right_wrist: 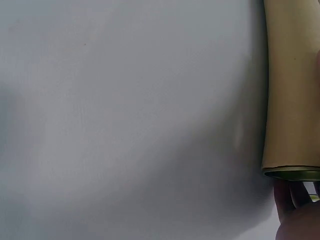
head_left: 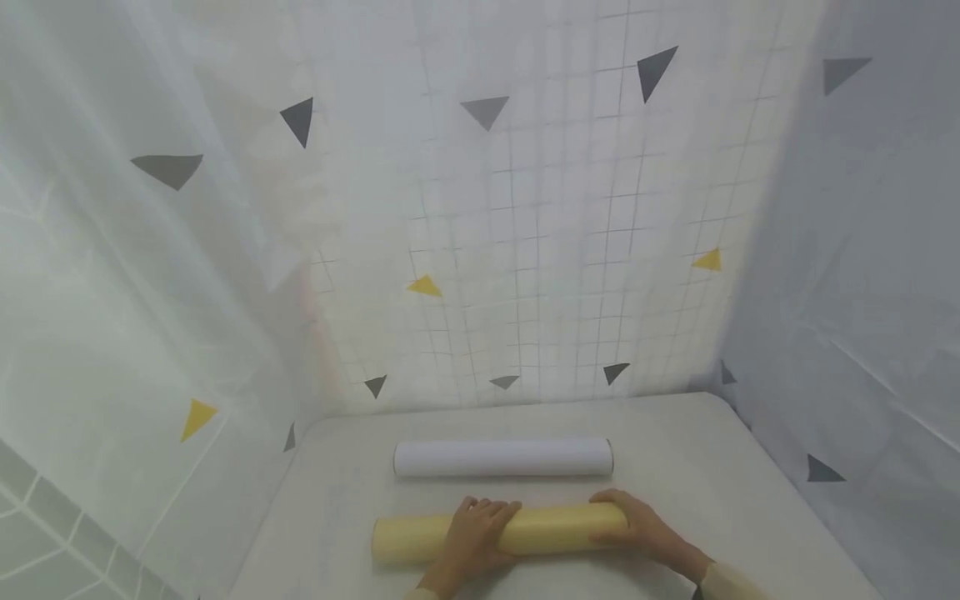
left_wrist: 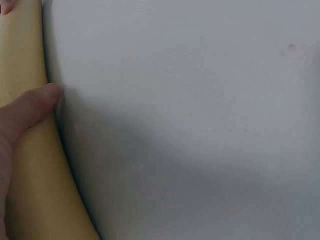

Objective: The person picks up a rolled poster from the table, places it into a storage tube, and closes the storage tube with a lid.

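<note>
A pale yellow paper roll (head_left: 555,530) lies crosswise near the front of the white table (head_left: 697,450). My left hand (head_left: 476,533) lies over its middle, fingers draped across the top. In the left wrist view its thumb (left_wrist: 30,107) presses the roll's (left_wrist: 25,55) side. My right hand (head_left: 637,525) cups the roll's right end. The right wrist view shows the roll (right_wrist: 292,90) and fingertips (right_wrist: 292,200) of that hand just past its open end. A white paper roll (head_left: 502,457) lies parallel behind it, untouched.
Translucent curtains with grey and yellow triangles (head_left: 423,286) enclose the table at the back and on both sides. A grid-patterned wall shows behind the rear curtain. Bare tabletop (left_wrist: 200,125) stretches beside the rolls.
</note>
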The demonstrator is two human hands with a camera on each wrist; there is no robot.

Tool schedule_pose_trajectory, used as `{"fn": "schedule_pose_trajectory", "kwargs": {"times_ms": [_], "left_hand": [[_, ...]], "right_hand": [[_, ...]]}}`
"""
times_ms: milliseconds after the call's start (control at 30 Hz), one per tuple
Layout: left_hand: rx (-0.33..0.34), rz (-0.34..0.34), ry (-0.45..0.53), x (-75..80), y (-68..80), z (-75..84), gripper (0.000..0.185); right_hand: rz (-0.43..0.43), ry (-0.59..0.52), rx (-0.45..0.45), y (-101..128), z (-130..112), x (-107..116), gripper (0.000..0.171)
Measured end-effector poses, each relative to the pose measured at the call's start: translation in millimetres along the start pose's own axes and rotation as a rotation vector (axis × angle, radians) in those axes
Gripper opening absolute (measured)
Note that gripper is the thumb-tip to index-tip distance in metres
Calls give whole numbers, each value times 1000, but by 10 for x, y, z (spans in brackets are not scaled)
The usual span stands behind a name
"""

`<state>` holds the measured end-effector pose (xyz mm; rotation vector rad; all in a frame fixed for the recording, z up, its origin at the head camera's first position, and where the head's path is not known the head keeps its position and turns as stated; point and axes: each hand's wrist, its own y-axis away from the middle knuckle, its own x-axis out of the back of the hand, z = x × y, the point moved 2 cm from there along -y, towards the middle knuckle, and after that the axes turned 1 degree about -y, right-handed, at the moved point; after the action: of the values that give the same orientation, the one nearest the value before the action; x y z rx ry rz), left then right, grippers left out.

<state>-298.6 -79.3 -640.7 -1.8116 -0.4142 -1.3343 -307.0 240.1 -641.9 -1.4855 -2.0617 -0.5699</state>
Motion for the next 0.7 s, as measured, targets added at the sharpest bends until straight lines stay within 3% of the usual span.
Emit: {"fn": "schedule_pose_trajectory", "kwargs": {"times_ms": [100,267,433,600,700], "left_hand": [[15,17,7,-38,-6,5,80],[20,115,-17,-101,-50,8,81],[38,186,-46,-74,-76,7,79],[59,186,-57,-38,-31,19,77],[64,217,-74,-26,-6,11,75]], "right_hand": [[42,-7,-24,9,22,3,58],[107,-47,-152,10,98,16,65],[116,-60,-217,-11,81,50,71],[146,-106,-227,6,-31,58,72],[226,-96,-164,15,-93,69,62]]}}
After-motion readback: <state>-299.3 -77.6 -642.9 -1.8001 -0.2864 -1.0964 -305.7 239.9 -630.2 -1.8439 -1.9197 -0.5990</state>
